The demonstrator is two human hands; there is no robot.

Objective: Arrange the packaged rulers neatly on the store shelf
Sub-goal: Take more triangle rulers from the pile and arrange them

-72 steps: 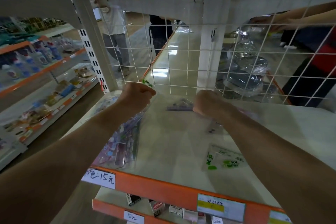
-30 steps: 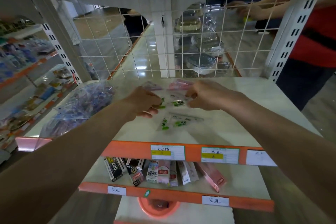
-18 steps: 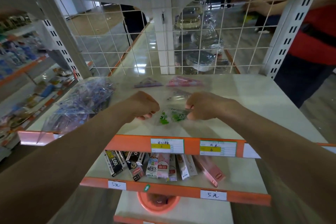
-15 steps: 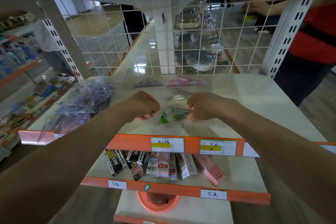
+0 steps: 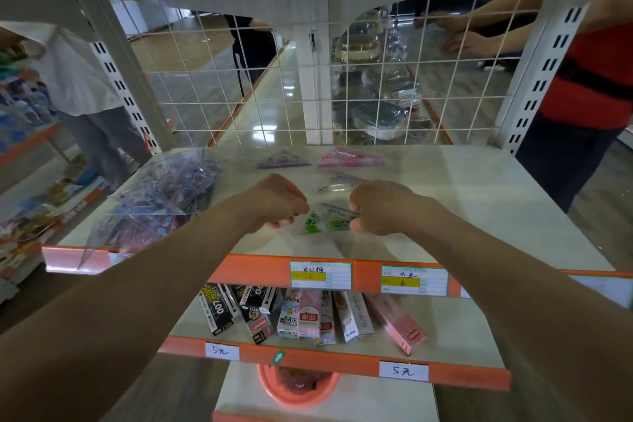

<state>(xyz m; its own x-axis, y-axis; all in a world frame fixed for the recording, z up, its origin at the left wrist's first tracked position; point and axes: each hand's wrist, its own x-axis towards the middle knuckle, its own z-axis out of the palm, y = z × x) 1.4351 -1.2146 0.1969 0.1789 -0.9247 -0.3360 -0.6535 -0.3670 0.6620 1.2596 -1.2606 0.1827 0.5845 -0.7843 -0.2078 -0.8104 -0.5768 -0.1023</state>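
Note:
A clear ruler packet with green print (image 5: 327, 220) lies near the front of the white shelf (image 5: 479, 202). My left hand (image 5: 274, 200) pinches its left edge and my right hand (image 5: 380, 205) pinches its right edge, both with curled fingers. Behind them lies another clear packet (image 5: 337, 180). At the back sit a purple ruler packet (image 5: 281, 160) and a pink ruler packet (image 5: 349, 158), side by side. A loose heap of purple ruler packets (image 5: 154, 202) fills the shelf's left side.
A wire mesh back (image 5: 308, 79) closes the shelf behind. The shelf below holds boxed goods (image 5: 301, 313) and an orange basin (image 5: 294, 387) stands under it. A person in red (image 5: 589, 79) stands at the right, another person (image 5: 92, 103) at the left.
My view has swung from the left heap to the shelf's middle. Both hands came forward from the back and took hold of the green-printed packet, drawing it toward the front edge.

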